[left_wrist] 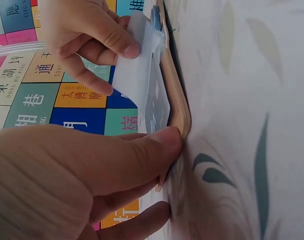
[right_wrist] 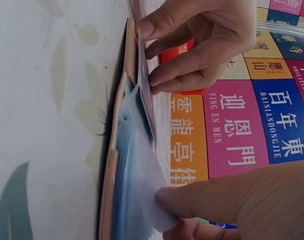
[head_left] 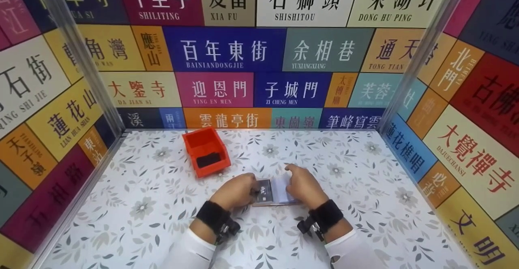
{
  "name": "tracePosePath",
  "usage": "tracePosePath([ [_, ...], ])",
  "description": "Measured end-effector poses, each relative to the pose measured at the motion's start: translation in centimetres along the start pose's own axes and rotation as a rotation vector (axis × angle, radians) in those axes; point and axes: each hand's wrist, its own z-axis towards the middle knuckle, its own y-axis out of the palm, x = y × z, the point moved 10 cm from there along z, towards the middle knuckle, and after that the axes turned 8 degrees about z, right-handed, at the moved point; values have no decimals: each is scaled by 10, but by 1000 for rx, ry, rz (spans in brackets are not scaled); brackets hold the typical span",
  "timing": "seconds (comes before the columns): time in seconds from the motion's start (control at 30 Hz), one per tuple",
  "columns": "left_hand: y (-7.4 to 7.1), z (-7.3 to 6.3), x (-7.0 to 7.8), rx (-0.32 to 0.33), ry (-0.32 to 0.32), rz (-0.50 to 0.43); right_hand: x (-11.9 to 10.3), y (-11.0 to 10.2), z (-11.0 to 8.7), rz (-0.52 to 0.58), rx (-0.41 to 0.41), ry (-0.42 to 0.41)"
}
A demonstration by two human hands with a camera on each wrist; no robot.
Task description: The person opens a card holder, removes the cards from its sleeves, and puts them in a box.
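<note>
An opened card holder [head_left: 256, 204] lies on the table between the two hands, its brown cover edge [left_wrist: 180, 112] showing in the left wrist view. Its left side shows a dark grey card [head_left: 264, 189], and translucent plastic sleeves [head_left: 279, 188] stack on the right. My left hand [head_left: 237, 190] pinches the holder's left side, thumb at the cover edge and fingers behind it. With thumb and fingers, my right hand [head_left: 306, 184] pinches one sleeve page [right_wrist: 154, 197], which bends up off the stack. The right index finger points outward in the head view.
A red-orange bin [head_left: 221, 166] stands behind and to the left of the hands, with a black item [head_left: 208, 159] inside. Panels printed with coloured name signs [head_left: 223, 50] enclose the back and both sides of the floral-patterned table [head_left: 142, 208].
</note>
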Motion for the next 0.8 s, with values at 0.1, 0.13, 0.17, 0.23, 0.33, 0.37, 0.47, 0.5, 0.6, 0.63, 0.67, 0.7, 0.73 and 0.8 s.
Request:
tracePosePath([
  [0.1,-1,0,1,8,6,-1,5,2,1,7,-11,19],
  [0.13,-2,0,2,10,8,0,7,3,1,6,-14,24],
  [0.17,-2,0,2,13,10,0,8,3,1,2,-12,23],
  [0.23,-3,-1,3,20,14,4,9,3,1,-2,-12,22],
  [0.33,-5,-2,5,38,24,21,9,3,0,-23,3,17],
  [0.37,-6,-2,5,45,27,27,8,3,0,-27,8,14],
  [0.47,-8,-2,7,62,34,43,4,5,1,-31,11,4],
  [0.5,-8,-2,7,63,28,42,3,6,1,-25,6,0],
  [0.6,-9,-2,6,62,11,37,-6,10,1,9,-13,-24],
  [0.63,-9,-2,5,61,5,37,-10,11,1,32,-23,-36],
  [0.67,-9,-2,5,59,-2,38,-14,13,1,60,-35,-48],
  [0.7,-9,-2,4,59,-8,39,-19,15,1,93,-50,-58],
  [0.73,-9,-2,4,59,-12,42,-22,18,0,127,-70,-66],
  [0.8,-9,-3,3,62,-22,50,-27,24,-1,184,-113,-69],
])
